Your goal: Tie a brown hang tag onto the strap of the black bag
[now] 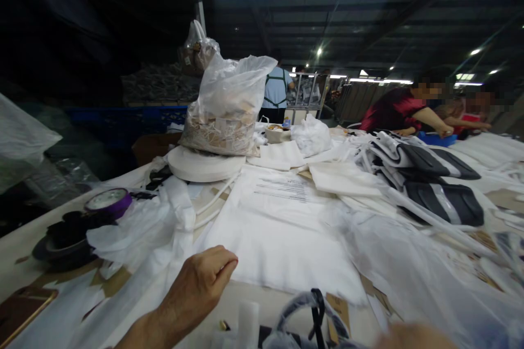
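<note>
My left hand (pixel 199 285) rests as a loose fist on the near edge of a flat white fabric bag (pixel 278 240) with black printed text near its top. Its fingers are curled under, and I cannot tell whether they pinch the cloth. My right hand (pixel 413 336) shows only as a blurred patch at the bottom edge, to the right of a black strap (pixel 316 316). Crumpled clear plastic (pixel 135 234) lies just left of my left hand.
A clear bag of paper tags (pixel 225 114) sits on a white tape roll (pixel 204 163). A purple tape roll (pixel 108 202) and black rolls (pixel 61 240) are at left, black-and-white garments (pixel 429 174) at right. People work at the far end (pixel 403 112).
</note>
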Motion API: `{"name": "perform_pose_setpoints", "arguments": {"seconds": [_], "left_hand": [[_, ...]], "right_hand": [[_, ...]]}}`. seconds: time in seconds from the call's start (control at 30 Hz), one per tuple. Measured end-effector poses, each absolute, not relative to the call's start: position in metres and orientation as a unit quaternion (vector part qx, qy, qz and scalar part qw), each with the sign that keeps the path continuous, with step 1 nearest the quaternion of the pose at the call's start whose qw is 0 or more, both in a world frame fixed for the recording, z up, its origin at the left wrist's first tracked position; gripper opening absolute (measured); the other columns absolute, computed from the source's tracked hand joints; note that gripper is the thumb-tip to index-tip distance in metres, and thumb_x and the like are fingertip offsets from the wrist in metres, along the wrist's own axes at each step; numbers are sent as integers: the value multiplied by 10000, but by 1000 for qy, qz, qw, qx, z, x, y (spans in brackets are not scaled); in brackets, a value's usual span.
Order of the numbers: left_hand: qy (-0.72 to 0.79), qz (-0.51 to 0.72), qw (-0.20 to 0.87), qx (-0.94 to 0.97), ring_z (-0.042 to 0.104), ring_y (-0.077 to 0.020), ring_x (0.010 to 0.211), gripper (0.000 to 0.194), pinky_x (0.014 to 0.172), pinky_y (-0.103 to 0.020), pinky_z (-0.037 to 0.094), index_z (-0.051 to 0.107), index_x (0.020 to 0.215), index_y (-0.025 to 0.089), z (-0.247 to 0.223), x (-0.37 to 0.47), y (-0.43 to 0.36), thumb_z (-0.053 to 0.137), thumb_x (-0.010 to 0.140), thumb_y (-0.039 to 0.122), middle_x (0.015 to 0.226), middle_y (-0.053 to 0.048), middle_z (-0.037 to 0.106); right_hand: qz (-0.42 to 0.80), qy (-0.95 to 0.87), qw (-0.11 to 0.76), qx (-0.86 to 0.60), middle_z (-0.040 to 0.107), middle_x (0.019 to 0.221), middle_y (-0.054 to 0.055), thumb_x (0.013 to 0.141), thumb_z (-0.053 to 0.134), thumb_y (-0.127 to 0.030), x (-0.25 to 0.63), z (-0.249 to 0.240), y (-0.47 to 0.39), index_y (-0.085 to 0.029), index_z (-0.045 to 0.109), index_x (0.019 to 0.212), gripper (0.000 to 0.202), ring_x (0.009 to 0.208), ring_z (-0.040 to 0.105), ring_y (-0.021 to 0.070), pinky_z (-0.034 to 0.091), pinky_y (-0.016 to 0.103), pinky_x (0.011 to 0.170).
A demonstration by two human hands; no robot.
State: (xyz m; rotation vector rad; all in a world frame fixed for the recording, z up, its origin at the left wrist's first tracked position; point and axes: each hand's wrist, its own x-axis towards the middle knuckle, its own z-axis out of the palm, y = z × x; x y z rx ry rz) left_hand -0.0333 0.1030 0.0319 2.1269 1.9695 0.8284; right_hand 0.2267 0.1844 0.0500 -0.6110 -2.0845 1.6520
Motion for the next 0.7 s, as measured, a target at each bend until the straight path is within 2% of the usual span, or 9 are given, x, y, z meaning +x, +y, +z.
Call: {"name": "perform_pose_setpoints", "arguments": {"seconds": [0.1, 0.17, 0.23, 0.3, 0.33, 0.47, 0.57, 0.63, 0.7], "left_hand": [[671, 227, 86, 701, 590, -122, 657, 225, 621, -225, 415, 596, 705, 167, 18, -42, 120, 431, 856, 147, 671, 2, 603], [668, 180, 88, 717, 598, -142, 717, 177, 662, -242, 436, 603, 760, 159, 8, -44, 128, 450, 844, 132, 737, -20, 620], [650, 143, 89, 741, 596, -160, 786, 123, 709, -258, 456, 603, 823, 156, -2, -45, 134, 491, 810, 107, 820, -38, 628], [629, 126, 92, 761, 584, -171, 843, 138, 748, -270, 464, 597, 860, 159, -10, -44, 138, 519, 775, 83, 886, -45, 622], [622, 124, 93, 768, 577, -176, 865, 150, 768, -279, 464, 595, 868, 161, -13, -44, 140, 522, 767, 77, 911, -46, 617], [603, 110, 87, 785, 555, -196, 902, 161, 815, -319, 457, 583, 886, 157, -21, -42, 149, 516, 767, 72, 961, -61, 604], [596, 98, 84, 793, 554, -192, 875, 126, 793, -315, 463, 582, 869, 155, -20, -37, 154, 519, 784, 86, 938, -59, 605], [591, 94, 79, 797, 551, -198, 880, 92, 797, -325, 463, 583, 886, 158, -17, -33, 156, 561, 797, 157, 949, -60, 604], [583, 88, 73, 804, 546, -214, 900, 175, 813, -352, 458, 582, 927, 162, -14, -28, 158, 621, 781, 250, 975, -66, 602]], "right_hand": [[498, -758, 214, -362, 507, 521, -13, 838, 449, -537, 226, 49, 213, -196, 514, 566, 441, 519, 485, 117, 384, 250, 547], [387, -814, 153, -404, 505, 542, -7, 845, 445, -511, 220, 33, 234, -180, 519, 555, 446, 545, 481, 122, 385, 257, 575], [321, -870, 75, -366, 588, 766, 22, 735, 641, -431, 212, 13, 247, -180, 624, 761, 254, 697, 538, 150, 416, 267, 665], [268, -916, 21, -298, 576, 985, 49, 648, 743, -340, 206, -3, 249, -215, 612, 994, 390, 860, 543, 184, 424, 288, 764], [239, -932, 6, -270, 562, 1024, 57, 663, 737, -330, 203, -8, 247, -220, 593, 1033, 412, 898, 536, 192, 424, 292, 784], [154, -964, -16, -217, 589, 919, 53, 854, 500, -217, 198, -14, 235, -189, 597, 893, 108, 860, 540, 177, 422, 270, 746], [156, -958, -14, -240, 623, 856, 58, 836, 436, -86, 196, -14, 235, -175, 623, 826, 207, 805, 562, 166, 414, 252, 704], [166, -946, -2, -278, 645, 829, 57, 840, 467, -110, 194, -15, 238, -173, 646, 805, 193, 772, 585, 157, 412, 235, 679], [177, -930, 15, -321, 660, 796, 45, 841, 517, -164, 192, -14, 243, -175, 660, 784, 154, 739, 600, 146, 406, 221, 657]]}}
